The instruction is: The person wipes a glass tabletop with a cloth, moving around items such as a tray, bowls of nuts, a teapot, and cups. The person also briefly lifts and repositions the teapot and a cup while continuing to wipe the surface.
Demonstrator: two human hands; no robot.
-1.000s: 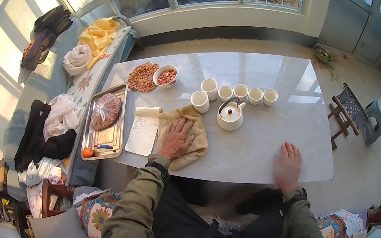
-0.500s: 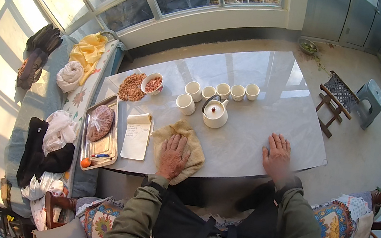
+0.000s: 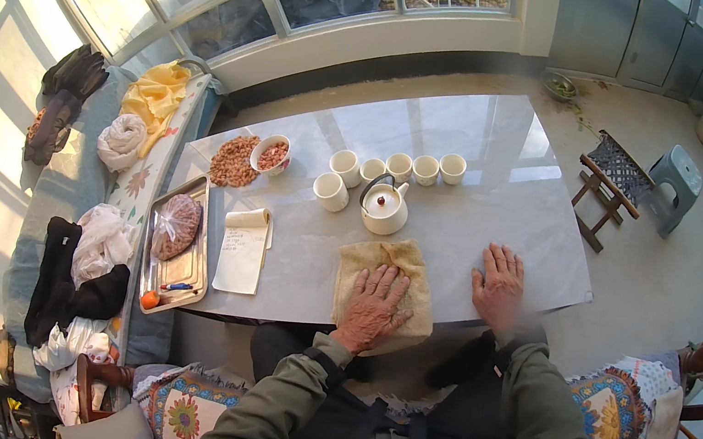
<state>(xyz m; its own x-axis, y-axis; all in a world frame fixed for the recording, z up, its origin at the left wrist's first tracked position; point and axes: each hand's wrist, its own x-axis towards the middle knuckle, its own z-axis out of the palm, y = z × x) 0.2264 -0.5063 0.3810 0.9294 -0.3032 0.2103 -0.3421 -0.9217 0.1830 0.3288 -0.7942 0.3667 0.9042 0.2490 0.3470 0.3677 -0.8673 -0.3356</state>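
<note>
The creased tan cloth (image 3: 420, 300) has slid rightward beneath the flat, unclasped left grip (image 3: 372, 309), right grip (image 3: 500, 289) splayed, empty.

The cloth (image 3: 419, 305) at the near edge of the grey table (image 3: 483, 214) was plain tan; the teapot (image 3: 386, 218) was white, its handle (image 3: 365, 190) black, knob (image 3: 381, 200) reddish-brown.

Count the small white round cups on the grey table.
6 small white round cups: five in a row beyond the round white teapot, one in front of the row's left end.
</note>
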